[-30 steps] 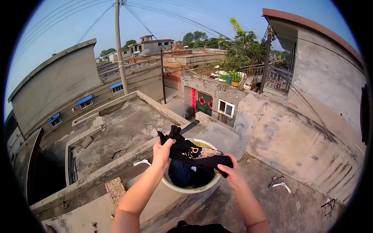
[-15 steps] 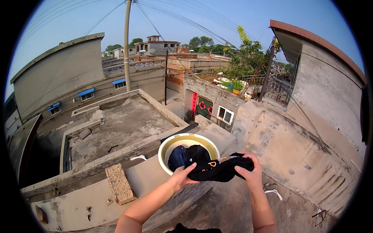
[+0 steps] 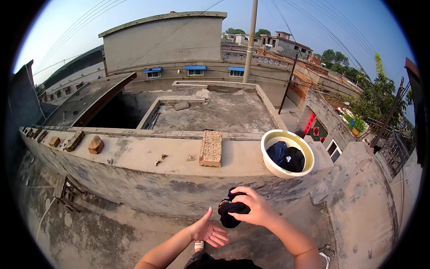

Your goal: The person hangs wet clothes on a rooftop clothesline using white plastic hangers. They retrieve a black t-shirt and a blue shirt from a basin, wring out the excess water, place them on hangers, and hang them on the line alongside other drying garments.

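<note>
A black garment [image 3: 234, 210], bunched into a small bundle, hangs from my right hand [image 3: 259, 210], whose thumb and fingers close round it. Just left of the bundle is my left hand [image 3: 207, 230], its fingers spread, palm bare and holding nothing. A pale round basin [image 3: 308, 171] rests on the wall top, up and to the right of both hands. Inside it lie a navy cloth [image 3: 276, 151] and a black cloth [image 3: 294, 159] with a small white mark.
The concrete wall top [image 3: 251, 163] runs across in front of me. On it lie a large rough brick [image 3: 211, 150], a smaller reddish brick [image 3: 96, 145] and several other pieces. A wooden stool [image 3: 66, 193] stands on the floor at left. A sloping concrete block [image 3: 354, 193] rises at right.
My view has turned left. The black garment, stretched between both hands before, is now bundled in my right hand alone. My left hand has let go and opened.
</note>
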`<state>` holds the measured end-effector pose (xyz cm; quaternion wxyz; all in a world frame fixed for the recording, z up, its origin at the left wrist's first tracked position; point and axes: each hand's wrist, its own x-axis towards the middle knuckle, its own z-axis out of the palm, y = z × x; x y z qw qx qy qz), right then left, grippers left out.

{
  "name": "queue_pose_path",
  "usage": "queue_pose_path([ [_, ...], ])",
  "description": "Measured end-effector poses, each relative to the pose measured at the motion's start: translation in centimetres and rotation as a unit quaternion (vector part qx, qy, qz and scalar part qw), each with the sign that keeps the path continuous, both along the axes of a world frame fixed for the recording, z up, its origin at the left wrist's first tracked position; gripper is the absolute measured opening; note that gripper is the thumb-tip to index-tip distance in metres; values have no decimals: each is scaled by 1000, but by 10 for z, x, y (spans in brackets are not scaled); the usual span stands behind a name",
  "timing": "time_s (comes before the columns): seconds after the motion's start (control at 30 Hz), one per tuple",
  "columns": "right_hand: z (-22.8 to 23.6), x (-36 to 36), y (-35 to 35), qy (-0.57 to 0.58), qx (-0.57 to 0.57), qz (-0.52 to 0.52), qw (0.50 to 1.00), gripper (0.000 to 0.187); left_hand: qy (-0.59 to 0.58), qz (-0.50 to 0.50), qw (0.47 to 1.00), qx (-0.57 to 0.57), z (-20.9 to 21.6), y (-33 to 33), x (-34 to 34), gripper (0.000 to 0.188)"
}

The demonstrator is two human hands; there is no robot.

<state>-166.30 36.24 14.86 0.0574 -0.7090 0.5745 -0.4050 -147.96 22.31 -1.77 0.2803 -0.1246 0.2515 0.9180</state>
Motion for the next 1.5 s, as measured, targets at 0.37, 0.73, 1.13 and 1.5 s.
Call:
queue_pose_path([
  [0.37,-67,190,-88,27,-76,240,967,36,39,739,670,62,36,-37,191,47],
  [0.73,-105,388,-186,-577,439,303,619,51,26,790,612,-13,73,-94,406,40],
  [1.13,-68,554,-261,39,-333,543,770,37,31,823,550,139,54,-94,561,35],
  [1.5,-133,702,-342,-702,321,255,583,21,-36,937,327,-118,60,-142,627,34],
])
